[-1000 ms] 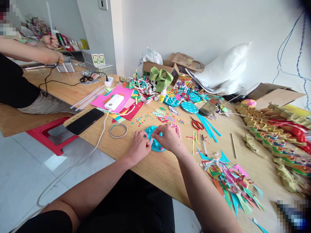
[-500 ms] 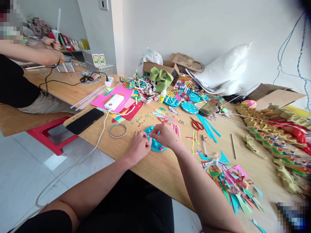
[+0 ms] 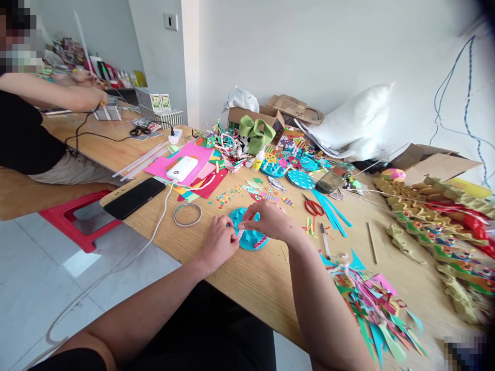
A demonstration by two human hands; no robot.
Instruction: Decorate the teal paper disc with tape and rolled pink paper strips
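Note:
A round blue craft piece with raised blue bumps and a pink strip along its lower right edge lies near the table's front edge. My left hand is closed at its left side, fingertips pressed together by a small pale pink bit. What exactly they pinch is too small to make out. Arched over the piece, my right hand has thumb and fingers brought together close to the left fingertips. Its fingertips partly hide whatever lies between them. Small patterned paper fish lie just beyond.
Left of my hands are a tape roll, a black phone and a white power bank with a cable. Red-handled scissors, a pen and paper scraps lie right. A co-worker's arm is at far left.
My right hand has arched higher, its thumb showing more plainly, and now covers the pink beaded strand seen beside it before. The left hand stays at the blue piece. The view has shifted slightly.

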